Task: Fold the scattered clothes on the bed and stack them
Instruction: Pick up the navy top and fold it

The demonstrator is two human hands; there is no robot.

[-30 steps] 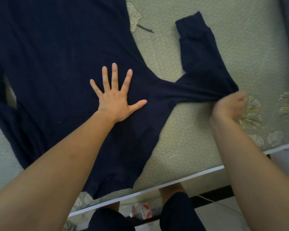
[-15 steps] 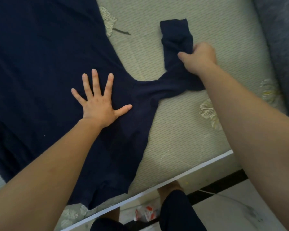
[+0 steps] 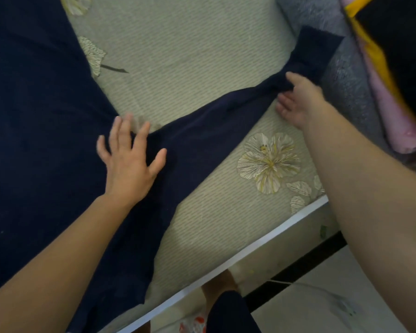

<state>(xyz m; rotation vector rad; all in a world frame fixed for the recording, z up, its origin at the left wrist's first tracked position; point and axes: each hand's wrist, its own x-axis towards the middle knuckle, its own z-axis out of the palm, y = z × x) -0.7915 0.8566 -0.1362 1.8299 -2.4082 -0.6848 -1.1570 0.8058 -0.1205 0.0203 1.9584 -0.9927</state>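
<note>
A large dark navy garment [image 3: 39, 131] lies spread over the left half of the bed. Its long sleeve [image 3: 216, 121] stretches out to the right, the cuff end reaching the grey fabric at the bed's right side. My left hand [image 3: 130, 162] lies flat with spread fingers on the garment where the sleeve joins the body. My right hand [image 3: 298, 99] is at the sleeve near the cuff, thumb on top of the bunched cloth and fingers below it, pinching it.
The bed has a pale green woven mat [image 3: 190, 56] printed with flowers [image 3: 269, 159]. A grey blanket [image 3: 346, 75] and pink and yellow fabrics [image 3: 394, 111] lie at the right. The bed's white edge [image 3: 226, 263] runs diagonally; tiled floor and my legs are below.
My right hand has pulled the sleeve out straight to the right, unfolding it. My left hand has slid toward the sleeve joint, and the view has shifted right.
</note>
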